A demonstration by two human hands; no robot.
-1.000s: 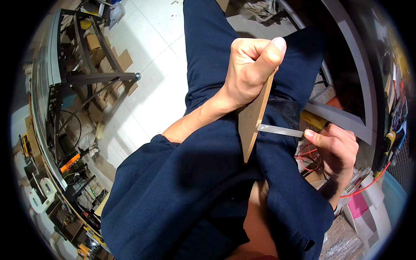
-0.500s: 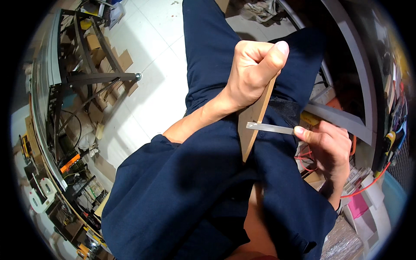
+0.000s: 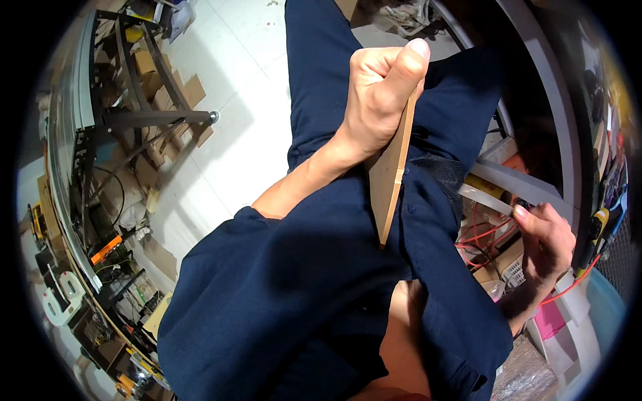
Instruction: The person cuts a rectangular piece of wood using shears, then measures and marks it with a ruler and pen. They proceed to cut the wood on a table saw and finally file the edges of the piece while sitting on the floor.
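My left hand (image 3: 381,97) is closed round the upper end of a thin wooden board (image 3: 389,184). The board stands on edge above my lap, its narrow light-brown edge facing up and a small pale nick partway along it. Off to the right, my right hand (image 3: 550,242) pinches the end of a thin, flat pale-grey strip (image 3: 487,199) between thumb and fingers. The strip points left toward the board but is apart from it. Its exact kind cannot be made out.
Dark blue clothing (image 3: 267,287) covers my lap and legs. On the left stands a dark metal frame (image 3: 160,120) with cardboard pieces (image 3: 194,93) around it. A grey frame leg (image 3: 555,100) rises at the right, near red cables (image 3: 481,244) and a pink item (image 3: 550,322).
My right hand has moved right and a little down, taking the strip off the board's edge. The left hand and board have shifted slightly up and left.
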